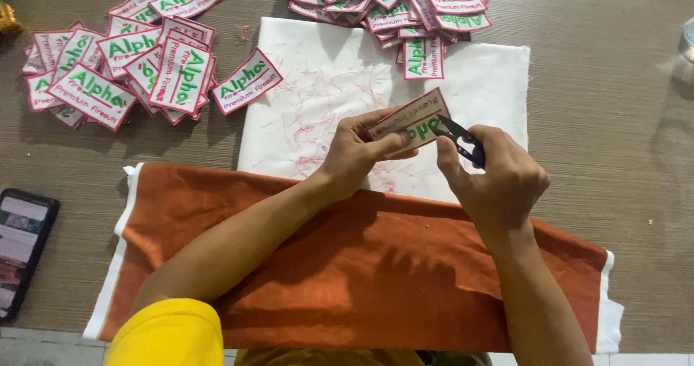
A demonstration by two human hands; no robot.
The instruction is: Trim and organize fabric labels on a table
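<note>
My left hand (pixel 356 152) pinches a rectangular white embroidered patch (pixel 408 118) with a red border and green lettering, holding it tilted above a white cloth (pixel 477 77). My right hand (pixel 495 178) grips small blue-handled thread snips (pixel 463 140), whose dark blades touch the patch's right edge. Red thread scraps (pixel 311 124) lie scattered on the white cloth under the hands. Both forearms rest over an orange cloth (pixel 376 265).
A heap of similar patches (pixel 123 62) lies at the upper left and another pile (pixel 394 4) at the top centre. A phone (pixel 22 247) sits at the left edge. A clear glass object (pixel 687 40) stands at the right edge of the brown woven table surface (pixel 614 156).
</note>
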